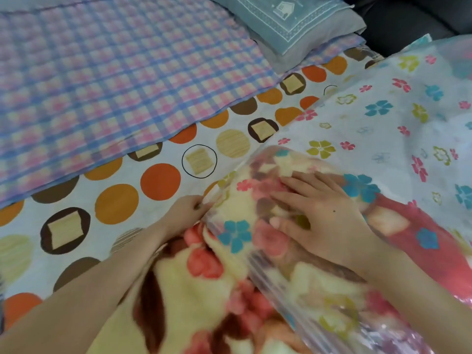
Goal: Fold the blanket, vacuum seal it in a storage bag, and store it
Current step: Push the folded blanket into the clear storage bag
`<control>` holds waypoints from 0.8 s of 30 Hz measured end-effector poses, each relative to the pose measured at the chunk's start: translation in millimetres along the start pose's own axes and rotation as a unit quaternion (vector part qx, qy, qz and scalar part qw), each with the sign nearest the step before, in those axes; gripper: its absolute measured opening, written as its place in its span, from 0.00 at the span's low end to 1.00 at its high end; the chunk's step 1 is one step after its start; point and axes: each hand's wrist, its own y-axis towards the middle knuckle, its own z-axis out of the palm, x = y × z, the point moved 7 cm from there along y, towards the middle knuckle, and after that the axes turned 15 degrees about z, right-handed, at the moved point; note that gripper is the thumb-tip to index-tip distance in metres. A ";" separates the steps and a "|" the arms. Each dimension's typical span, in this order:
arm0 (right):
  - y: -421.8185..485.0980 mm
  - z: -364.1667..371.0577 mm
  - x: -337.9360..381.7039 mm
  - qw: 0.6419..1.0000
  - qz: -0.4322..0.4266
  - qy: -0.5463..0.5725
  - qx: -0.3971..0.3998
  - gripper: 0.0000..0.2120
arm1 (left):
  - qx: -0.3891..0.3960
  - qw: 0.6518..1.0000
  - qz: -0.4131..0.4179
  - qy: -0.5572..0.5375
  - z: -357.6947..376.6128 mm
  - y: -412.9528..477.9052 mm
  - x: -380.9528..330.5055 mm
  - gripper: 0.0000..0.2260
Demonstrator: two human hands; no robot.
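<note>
Floral blanket half inside flowered bag

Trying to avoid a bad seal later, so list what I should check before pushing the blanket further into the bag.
1. Grip of the left hand on the storage bag at its mouth edge: ok, the fingers pinch it.
2. Flat right hand on the bag, over the blanket: ok.
3. Blanket fully inside: not ok, a large part lies outside the mouth.
4. Free room deeper in the bag: ok, the far end lies flat.
5. Zip strip free of fabric: cannot tell, blurred.
</note>
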 end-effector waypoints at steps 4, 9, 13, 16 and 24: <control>-52.6 5.5 35.6 0.998 -0.066 0.012 0.019 0.24 | -0.053 0.998 -0.025 0.018 -15.1 -94.4 33.8 0.23; -66.8 46.1 102.9 0.991 -0.112 -0.037 0.062 0.24 | -0.050 0.992 -0.115 -0.033 -1.3 -166.3 81.0 0.20; -72.3 27.1 111.0 0.994 -0.105 -0.008 0.020 0.24 | -0.099 0.983 -0.114 -0.100 -16.3 -202.6 76.6 0.12; -87.5 35.2 120.1 0.992 -0.116 -0.048 0.011 0.25 | -0.099 0.966 -0.204 -0.121 -23.0 -206.2 90.8 0.12; -152.1 36.4 126.9 0.999 0.001 -0.052 0.002 0.32 | -0.069 0.980 -0.172 0.069 -40.0 -196.7 54.7 0.14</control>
